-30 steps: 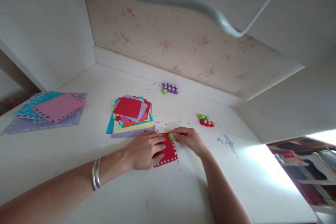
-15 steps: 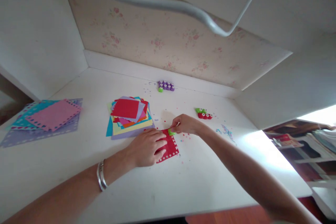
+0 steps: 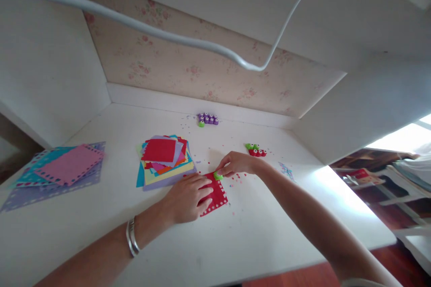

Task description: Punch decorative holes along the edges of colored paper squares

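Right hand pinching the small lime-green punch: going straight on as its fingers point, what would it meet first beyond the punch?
Probably the bare left hand, resting on the hole-edged red paper; their relative height is unclear.

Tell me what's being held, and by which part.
The right grip holds the green punch, apparently by its far side; the left grip only rests on the red paper.

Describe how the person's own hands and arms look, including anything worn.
Both the left hand and the right hand are ungloved. A shiny silver-coloured bangle, apparently of two bands, circles the left wrist. Both visible forearms are bare, with a pale sleeve edge low on the right arm's side.
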`<state>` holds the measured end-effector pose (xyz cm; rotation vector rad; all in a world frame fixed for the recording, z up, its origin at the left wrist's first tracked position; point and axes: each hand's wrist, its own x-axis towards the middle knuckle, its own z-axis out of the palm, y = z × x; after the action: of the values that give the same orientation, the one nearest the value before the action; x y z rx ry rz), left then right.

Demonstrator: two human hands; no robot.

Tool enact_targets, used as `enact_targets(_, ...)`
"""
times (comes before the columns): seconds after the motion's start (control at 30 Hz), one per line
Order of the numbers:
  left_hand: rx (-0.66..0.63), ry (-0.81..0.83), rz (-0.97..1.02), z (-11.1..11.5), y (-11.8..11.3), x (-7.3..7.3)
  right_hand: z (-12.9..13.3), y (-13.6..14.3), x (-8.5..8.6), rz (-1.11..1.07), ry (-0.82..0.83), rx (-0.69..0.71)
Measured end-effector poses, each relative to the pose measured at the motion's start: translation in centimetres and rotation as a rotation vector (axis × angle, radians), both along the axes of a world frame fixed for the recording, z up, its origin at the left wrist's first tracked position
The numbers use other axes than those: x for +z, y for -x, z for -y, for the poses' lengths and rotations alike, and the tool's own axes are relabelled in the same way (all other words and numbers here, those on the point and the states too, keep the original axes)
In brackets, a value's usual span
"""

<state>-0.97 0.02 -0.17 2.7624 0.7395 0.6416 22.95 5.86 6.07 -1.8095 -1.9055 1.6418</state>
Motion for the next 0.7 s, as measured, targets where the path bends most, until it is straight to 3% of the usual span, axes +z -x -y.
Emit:
enact_targets(0.23, -0.013, 0.020, 0.003, -0.1, 0.1, -0.1, 0.1, -3.6, 1.0, 0.193, -0.131, 0.173)
enact_targets(0.37, -0.017, 0.039, 0.001, -0.3, 0.0, 0.0, 1.8, -3.6, 1.6, 0.267, -0.283, 0.074)
enact_targets(0.5, -0.010, 0.033, 0.014, -0.3, -0.1, 0.0, 3.8, -2.6, 0.9, 0.357, -0.511, 0.120)
enact_targets(0.6, 0.014, 0.014, 0.025, -0.5, -0.2, -0.1, 4.5, -3.4, 0.5, 0.309, -0.519, 0.065)
enact_targets(0.7, 0.029, 0.020, 0.021, -0.6, -0.3, -0.1, 4.2, -6.3, 0.7, 0.174, -0.460, -0.091)
